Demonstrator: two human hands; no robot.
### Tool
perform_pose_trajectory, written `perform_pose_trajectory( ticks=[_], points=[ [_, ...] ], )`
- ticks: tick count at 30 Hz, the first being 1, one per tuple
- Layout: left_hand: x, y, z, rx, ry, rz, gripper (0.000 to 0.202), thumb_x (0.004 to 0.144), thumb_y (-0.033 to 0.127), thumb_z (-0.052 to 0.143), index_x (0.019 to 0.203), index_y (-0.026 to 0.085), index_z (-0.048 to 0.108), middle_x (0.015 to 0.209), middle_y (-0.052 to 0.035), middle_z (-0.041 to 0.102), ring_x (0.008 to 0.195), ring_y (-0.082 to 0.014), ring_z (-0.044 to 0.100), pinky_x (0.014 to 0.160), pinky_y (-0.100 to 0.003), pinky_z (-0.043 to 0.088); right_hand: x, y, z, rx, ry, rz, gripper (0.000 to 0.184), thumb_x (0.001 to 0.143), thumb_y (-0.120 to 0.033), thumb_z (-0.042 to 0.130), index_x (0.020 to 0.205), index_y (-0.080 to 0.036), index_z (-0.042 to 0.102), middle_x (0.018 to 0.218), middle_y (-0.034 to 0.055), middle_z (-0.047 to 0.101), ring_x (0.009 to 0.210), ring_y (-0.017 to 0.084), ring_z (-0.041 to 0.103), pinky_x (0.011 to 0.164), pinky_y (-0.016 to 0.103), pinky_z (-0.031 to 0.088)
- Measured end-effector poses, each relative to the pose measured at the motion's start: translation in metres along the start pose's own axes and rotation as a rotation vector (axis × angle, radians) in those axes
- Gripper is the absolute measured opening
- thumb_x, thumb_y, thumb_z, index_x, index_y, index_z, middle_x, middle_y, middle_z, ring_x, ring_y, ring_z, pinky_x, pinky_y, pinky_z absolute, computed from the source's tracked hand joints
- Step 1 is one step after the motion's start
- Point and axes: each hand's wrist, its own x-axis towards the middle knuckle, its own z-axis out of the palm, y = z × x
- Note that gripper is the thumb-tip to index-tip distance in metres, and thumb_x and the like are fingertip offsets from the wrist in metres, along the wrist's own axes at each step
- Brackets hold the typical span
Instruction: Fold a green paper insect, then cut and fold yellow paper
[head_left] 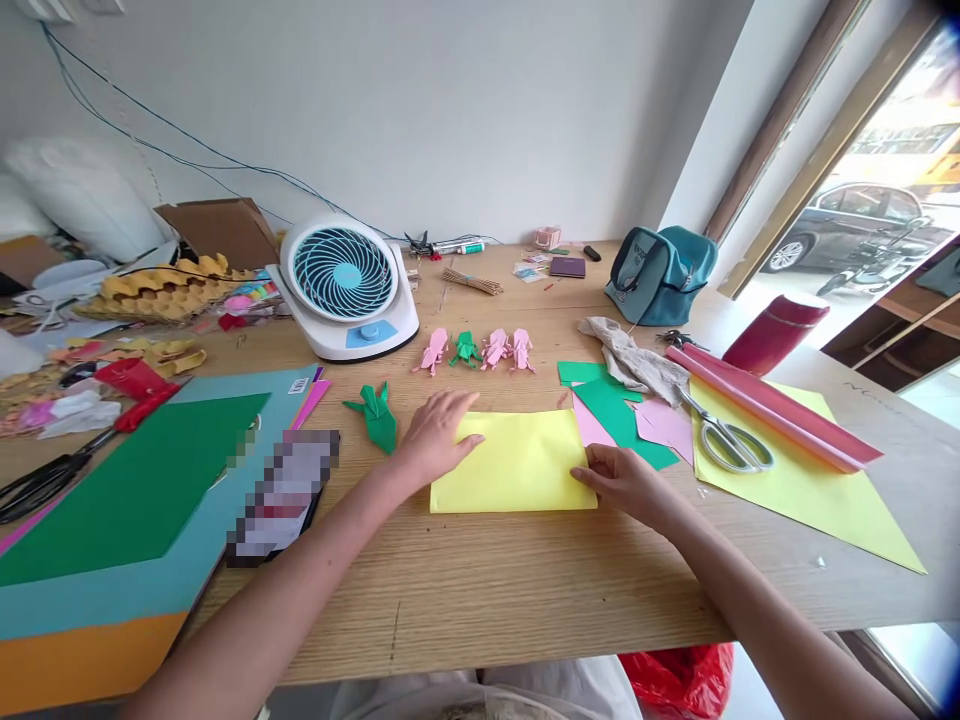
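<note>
A yellow sheet of paper (517,465), with a fold along its near edge, lies on the wooden table in front of me. My left hand (441,435) rests at its left side, fingers stretched out and thumb apart, palm down. At the right edge, my right hand (619,478) pinches the paper between thumb and fingers. Just left of the sheet lies a green folded paper figure (377,418). Beyond it stand several small origami figures, among them a green one (466,348) and a pink one (496,348).
Scissors (731,445) and a pink roll (780,410) lie on more yellow paper (817,515) at right. Green paper scraps (619,415) sit near a grey cloth (637,355). A fan (349,285), a blue bag (660,275), a phone (285,495) and green card (142,480) surround the work area.
</note>
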Motion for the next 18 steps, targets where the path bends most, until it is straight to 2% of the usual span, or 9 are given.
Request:
perform_pose_trajectory(
  ticks=[1,4,11,15,18],
  points=[
    [0.008,0.002,0.001,0.015,-0.091,0.003,0.057,0.09,0.034,0.06,0.141,0.016,0.044,0.146,-0.0151,0.049,0.137,-0.0301,0.041,0.115,-0.044,0.03,0.0,0.0,0.0,-0.01,0.006,-0.007,0.032,0.084,-0.049,0.058,0.072,-0.02,0.053,0.061,-0.0031,0.051,0.056,0.014,0.048,0.05,0.025,0.033],
    [0.022,0.009,0.008,0.022,-0.16,0.007,0.056,0.088,0.035,0.062,0.139,0.017,0.047,0.14,-0.0146,0.055,0.131,-0.0304,0.049,0.108,-0.044,0.038,0.0,-0.001,0.0,-0.049,0.018,-0.025,0.032,0.085,-0.048,0.055,0.07,-0.02,0.05,0.061,-0.0027,0.05,0.057,0.014,0.046,0.05,0.025,0.031],
    [0.013,0.014,0.023,0.009,-0.049,-0.076,0.04,0.086,0.039,0.065,0.119,0.017,0.061,0.121,-0.0152,0.06,0.118,-0.0337,0.052,0.102,-0.048,0.038,-0.006,-0.005,0.0,-0.235,0.108,-0.061,0.037,0.085,-0.044,0.053,0.062,-0.022,0.034,0.057,-0.0047,0.035,0.057,0.011,0.031,0.051,0.026,0.022],
    [0.01,0.008,0.022,-0.118,-0.027,-0.135,0.022,0.086,0.041,0.063,0.092,0.019,0.064,0.103,-0.0091,0.065,0.102,-0.025,0.06,0.091,-0.037,0.046,-0.006,-0.005,0.0,-0.23,0.105,-0.049,0.036,0.085,-0.045,0.053,0.063,-0.022,0.037,0.058,-0.0044,0.037,0.057,0.012,0.031,0.051,0.026,0.022],
    [0.007,0.004,0.019,-0.194,-0.054,-0.158,0.027,0.087,0.046,0.058,0.083,0.02,0.061,0.087,-0.0038,0.067,0.083,-0.0193,0.063,0.074,-0.03,0.047,-0.005,-0.005,0.0,-0.229,0.116,-0.032,0.035,0.085,-0.047,0.052,0.064,-0.022,0.039,0.059,-0.0045,0.036,0.058,0.013,0.032,0.052,0.027,0.022]
  ],
)
